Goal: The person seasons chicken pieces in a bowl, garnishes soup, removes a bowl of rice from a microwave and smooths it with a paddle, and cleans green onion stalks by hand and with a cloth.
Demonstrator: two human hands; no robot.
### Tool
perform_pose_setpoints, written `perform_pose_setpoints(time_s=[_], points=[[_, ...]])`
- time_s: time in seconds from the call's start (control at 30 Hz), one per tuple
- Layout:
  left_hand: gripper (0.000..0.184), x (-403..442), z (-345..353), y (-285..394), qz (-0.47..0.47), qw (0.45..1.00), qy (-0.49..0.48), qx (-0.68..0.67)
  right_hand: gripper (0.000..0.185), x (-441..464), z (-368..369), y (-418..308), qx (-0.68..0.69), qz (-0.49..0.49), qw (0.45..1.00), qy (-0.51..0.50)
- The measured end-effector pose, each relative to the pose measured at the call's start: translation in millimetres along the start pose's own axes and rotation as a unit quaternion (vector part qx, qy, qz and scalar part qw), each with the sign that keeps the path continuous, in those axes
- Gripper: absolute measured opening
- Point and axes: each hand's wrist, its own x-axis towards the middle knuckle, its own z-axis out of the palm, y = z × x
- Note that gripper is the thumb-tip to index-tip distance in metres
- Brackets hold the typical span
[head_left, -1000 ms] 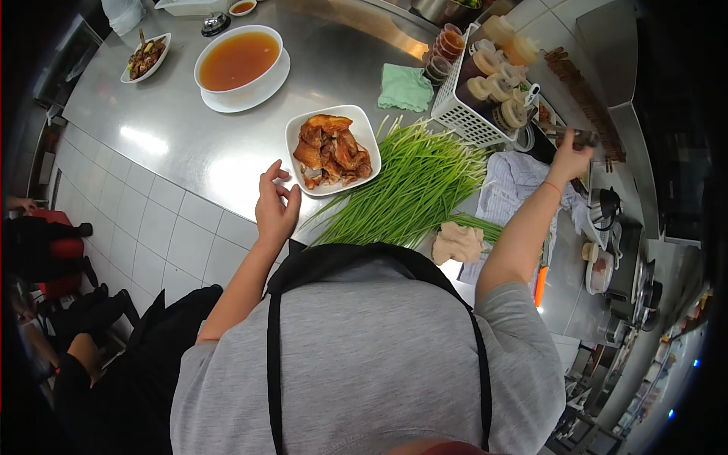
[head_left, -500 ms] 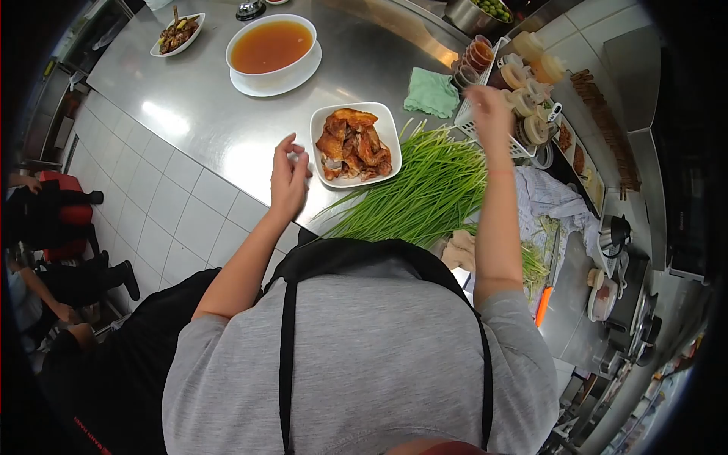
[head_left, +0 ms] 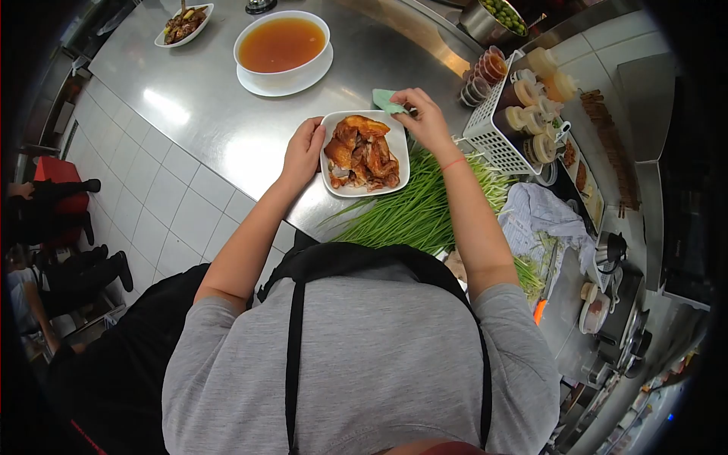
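Mint-green cloth is pinched in the fingertips of the right hand, above the upper-right corner of a square white bowl. The left hand lies against the bowl's left edge, fingers along the rim; whether they grip it, I cannot tell. Browned, glossy pieces of meat fill the bowl, which sits near the edge of the stainless-steel counter. Long green chives spread just beside it, running under the right forearm. To their right are a striped towel and a white plastic basket of squeeze bottles, with stacked sauce cups by its corner. Farther up the counter, a round bowl of orange-brown broth rests on a white plate; beyond that stands an oval dish of dark, glazed food.
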Motion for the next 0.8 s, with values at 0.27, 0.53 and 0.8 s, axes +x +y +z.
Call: perform_pose_setpoints(time_s=[0.27,0.53,0.8], points=[[0.024,-7,6,2,-0.027,0.999,0.038,0.004,0.02,-13,-14,16,-0.079,-0.074,0.994,-0.004],[0.022,-9,10,-8,-0.018,0.994,0.107,-0.013,0.051,-69,-116,30,-0.285,0.04,0.866,0.409],[0.023,-13,0,-1,-0.079,0.981,0.04,-0.171,0.054,-62,-106,33,-0.295,0.05,0.879,0.372]])
